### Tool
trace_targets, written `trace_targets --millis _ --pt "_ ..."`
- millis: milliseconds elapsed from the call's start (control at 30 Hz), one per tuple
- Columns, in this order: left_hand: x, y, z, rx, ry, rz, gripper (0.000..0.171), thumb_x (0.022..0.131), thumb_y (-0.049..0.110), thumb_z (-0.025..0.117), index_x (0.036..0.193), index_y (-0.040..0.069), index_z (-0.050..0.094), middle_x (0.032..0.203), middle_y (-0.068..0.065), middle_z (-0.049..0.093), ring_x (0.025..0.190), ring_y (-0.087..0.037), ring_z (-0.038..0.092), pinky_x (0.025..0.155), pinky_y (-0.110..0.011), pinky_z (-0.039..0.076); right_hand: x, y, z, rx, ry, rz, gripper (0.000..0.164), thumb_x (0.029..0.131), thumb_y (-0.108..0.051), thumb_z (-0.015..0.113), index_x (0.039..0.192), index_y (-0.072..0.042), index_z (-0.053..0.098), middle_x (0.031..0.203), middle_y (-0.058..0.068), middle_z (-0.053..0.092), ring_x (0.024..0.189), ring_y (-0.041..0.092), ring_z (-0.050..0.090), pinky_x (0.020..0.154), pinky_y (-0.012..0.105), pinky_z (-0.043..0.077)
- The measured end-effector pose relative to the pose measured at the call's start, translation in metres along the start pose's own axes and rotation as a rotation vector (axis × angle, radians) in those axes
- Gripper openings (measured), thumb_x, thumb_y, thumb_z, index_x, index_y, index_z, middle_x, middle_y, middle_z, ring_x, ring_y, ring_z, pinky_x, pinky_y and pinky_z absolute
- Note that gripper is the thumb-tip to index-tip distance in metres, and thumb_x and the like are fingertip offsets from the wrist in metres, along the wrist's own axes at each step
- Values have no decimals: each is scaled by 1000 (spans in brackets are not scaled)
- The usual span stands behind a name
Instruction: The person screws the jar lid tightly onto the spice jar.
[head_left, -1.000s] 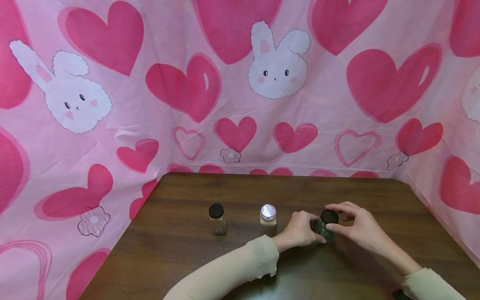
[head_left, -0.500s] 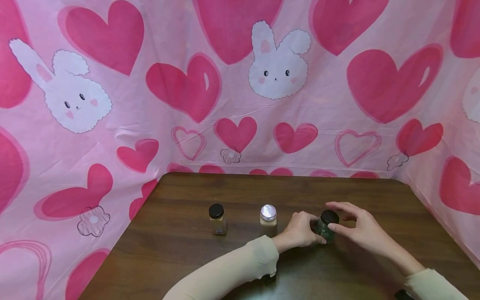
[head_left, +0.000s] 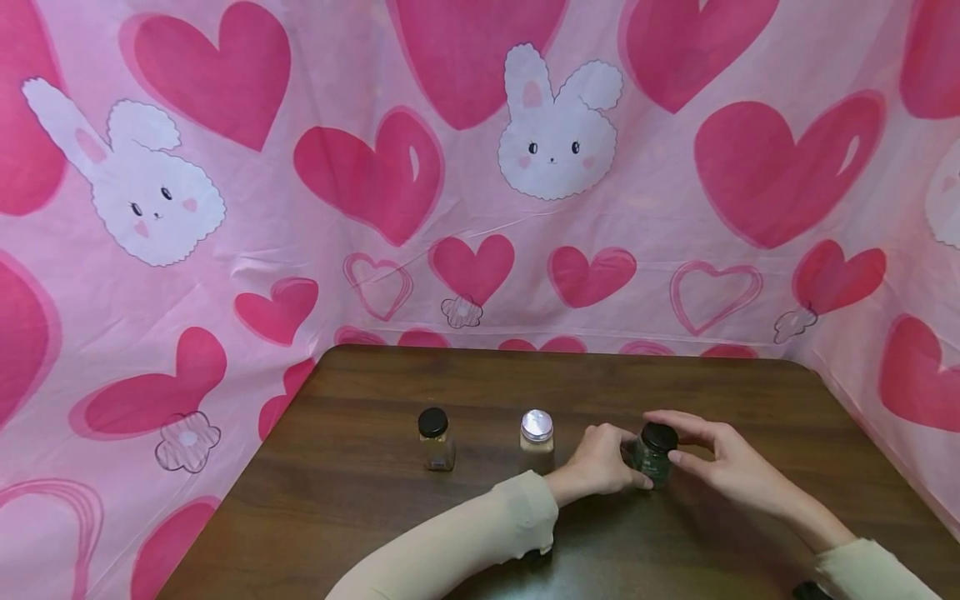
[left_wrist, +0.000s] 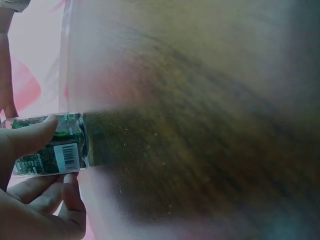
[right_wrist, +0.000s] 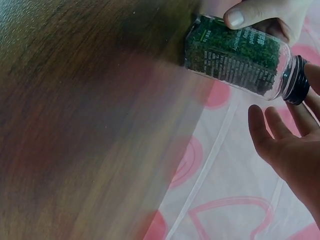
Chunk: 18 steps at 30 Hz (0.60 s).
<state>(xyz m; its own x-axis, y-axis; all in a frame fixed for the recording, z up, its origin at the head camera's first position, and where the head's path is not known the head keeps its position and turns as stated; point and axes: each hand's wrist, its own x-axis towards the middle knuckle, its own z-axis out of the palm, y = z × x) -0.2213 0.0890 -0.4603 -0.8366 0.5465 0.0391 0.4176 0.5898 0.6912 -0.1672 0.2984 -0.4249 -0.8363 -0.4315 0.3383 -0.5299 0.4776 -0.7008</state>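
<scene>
A clear square jar of green dried herbs (head_left: 654,467) stands on the right part of the table. My left hand (head_left: 602,463) grips its body from the left, with the thumb (left_wrist: 35,135) across the labelled side. At the top, my right hand (head_left: 731,465) has its thumb and a finger on opposite sides of the black lid (right_wrist: 296,80). The other right-hand fingers (right_wrist: 270,127) are extended off the jar in the right wrist view. The lid sits on the jar's neck. Part of the jar's body is hidden behind the left hand.
A silver-lidded jar (head_left: 536,427) with pale contents stands left of my left hand. Farther left is another black-lidded jar (head_left: 437,450). The brown wooden table (head_left: 352,517) ends at a pink cloth (head_left: 465,192) with hearts and rabbits. A dark object (head_left: 810,591) shows near my right sleeve.
My right hand has turned slightly about the lid, its thumb moving outward to the right and its fingers shifting left. My left hand and the jar stay in place.
</scene>
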Motion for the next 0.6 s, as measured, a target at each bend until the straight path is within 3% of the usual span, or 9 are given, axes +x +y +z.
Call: trace_targets --millis 300,600 --pt "1 -1 0 -35 -19 -22 48 76 21 98 119 13 80 100 9 77 87 0 63 82 -22 52 1 1 0 2 1 5 46 99 -1 70 144 -12 64 138 16 65 121 3 61 93 27 52" --pt "0 -1 -1 -22 -17 -16 47 76 21 98 118 13 80 101 10 77 88 1 63 81 -21 52 2 0 1 -37 29 5 45 97 -2 74 140 -12 67 134 14 68 116 5 63 91 27 52"
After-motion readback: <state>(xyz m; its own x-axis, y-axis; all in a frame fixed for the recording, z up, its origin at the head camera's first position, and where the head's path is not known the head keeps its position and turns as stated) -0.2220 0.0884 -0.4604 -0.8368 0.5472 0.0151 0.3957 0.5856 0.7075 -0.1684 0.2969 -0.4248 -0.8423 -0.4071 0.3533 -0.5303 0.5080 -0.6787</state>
